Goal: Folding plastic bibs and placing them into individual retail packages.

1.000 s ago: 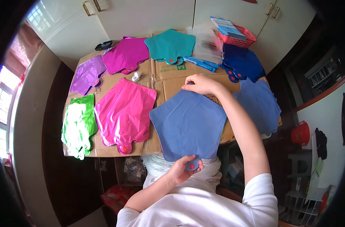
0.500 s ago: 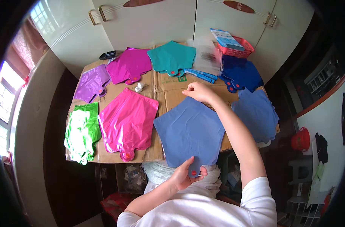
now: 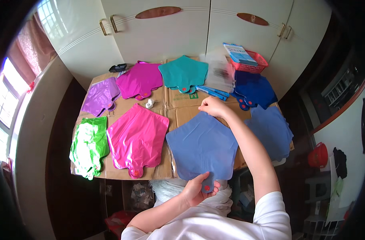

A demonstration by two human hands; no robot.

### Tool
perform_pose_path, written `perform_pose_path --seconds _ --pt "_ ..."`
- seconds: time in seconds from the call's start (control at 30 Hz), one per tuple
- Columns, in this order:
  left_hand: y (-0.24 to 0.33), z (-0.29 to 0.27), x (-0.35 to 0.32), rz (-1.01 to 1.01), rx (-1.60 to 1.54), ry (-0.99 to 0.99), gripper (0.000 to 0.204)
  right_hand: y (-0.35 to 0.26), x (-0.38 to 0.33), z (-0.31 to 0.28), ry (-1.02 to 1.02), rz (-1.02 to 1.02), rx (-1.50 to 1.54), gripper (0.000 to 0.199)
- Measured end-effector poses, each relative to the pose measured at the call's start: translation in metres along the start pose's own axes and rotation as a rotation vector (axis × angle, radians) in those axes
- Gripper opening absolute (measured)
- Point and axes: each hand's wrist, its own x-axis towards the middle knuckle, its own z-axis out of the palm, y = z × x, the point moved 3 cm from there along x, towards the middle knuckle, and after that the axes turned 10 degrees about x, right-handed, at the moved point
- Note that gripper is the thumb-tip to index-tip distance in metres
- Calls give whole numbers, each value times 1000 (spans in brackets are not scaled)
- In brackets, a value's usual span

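Foil of the deflated blue star balloon (image 3: 202,146) (near edge of the cardboard-covered table (image 3: 178,110)) is judged light, limp and slippery, best held as now: valve tab pinched by the left hand (image 3: 196,190), far tip by the right hand (image 3: 212,107).

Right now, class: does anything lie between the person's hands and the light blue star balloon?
Nothing visible does. The left hand pinches the light blue balloon at its near neck, and the right hand holds its far point against the cardboard.

blue star-shaped foil balloon (image 3: 202,146) | deflated, flat | lower centre of frame | valve tab points toward bottom edge | slightly wrinkled
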Motion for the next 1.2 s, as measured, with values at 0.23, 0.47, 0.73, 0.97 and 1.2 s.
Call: perform_pose_path --seconds 0.23,0.47,0.73,0.97,1.2 --pt "35 2 15 -8 72 1 27 -4 18 -8 184 -173 -140 22" --pt "58 1 27 21 36 104 27 -11 -5 1 365 -376 -68 17" --pt "62 -3 34 -2 11 75 27 -20 -58 36 304 -577 -209 17" --pt "62 -7 36 0 71 29 31 -15 -59 42 455 -659 -229 18" --pt "98 -17 5 174 262 226 30 -12 -61 42 429 -624 -227 20"
